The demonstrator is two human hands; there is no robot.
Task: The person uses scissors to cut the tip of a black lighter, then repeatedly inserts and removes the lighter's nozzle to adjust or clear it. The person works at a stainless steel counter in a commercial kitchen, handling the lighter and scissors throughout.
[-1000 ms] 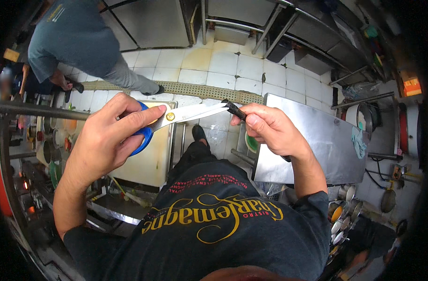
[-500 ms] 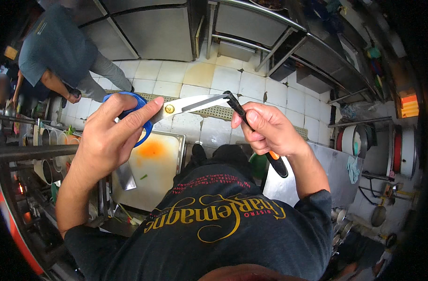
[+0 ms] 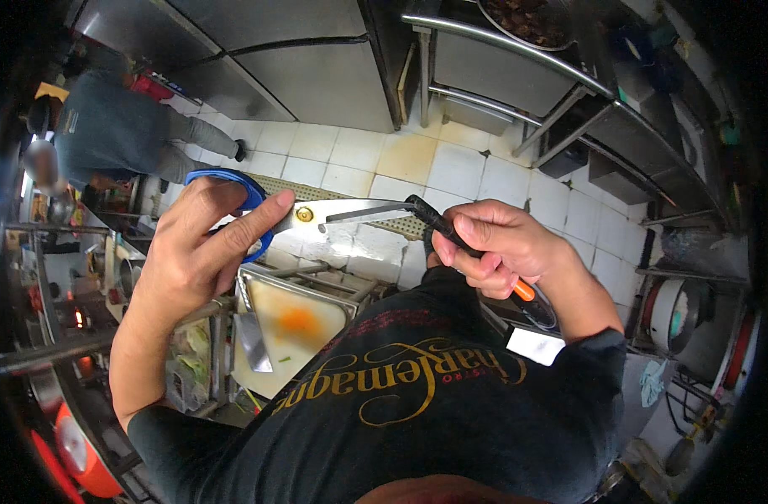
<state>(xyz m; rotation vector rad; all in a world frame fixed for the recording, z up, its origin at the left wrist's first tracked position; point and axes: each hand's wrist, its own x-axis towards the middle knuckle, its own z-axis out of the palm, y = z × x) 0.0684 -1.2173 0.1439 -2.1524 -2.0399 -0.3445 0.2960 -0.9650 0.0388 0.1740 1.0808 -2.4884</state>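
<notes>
My left hand (image 3: 191,244) grips a pair of scissors (image 3: 350,210) by their blue handle loops, the metal blades pointing right. In my right hand (image 3: 518,248) is a slim black tool (image 3: 441,223) with an orange band, whose exact kind I cannot make out. Its dark end meets the tips of the scissors, and the fingers wrap round its shaft. Below the scissors lies a white cutting board (image 3: 325,298) with an orange stain. A broad knife blade (image 3: 254,343) rests along its left side, and a small green scrap lies near it.
A person in a grey shirt (image 3: 111,122) stands at the far left. Steel cabinets (image 3: 300,76) line the far side, beside a steel counter (image 3: 518,71) bearing a pan of dark food (image 3: 531,21). Racks with round pans (image 3: 673,315) stand at the right; metal rails (image 3: 65,349) run at left.
The view has turned, so the floor and counters sit differently in it. Both hands keep their grips, and the black tool still touches the scissor tips, its handle tilted a little flatter.
</notes>
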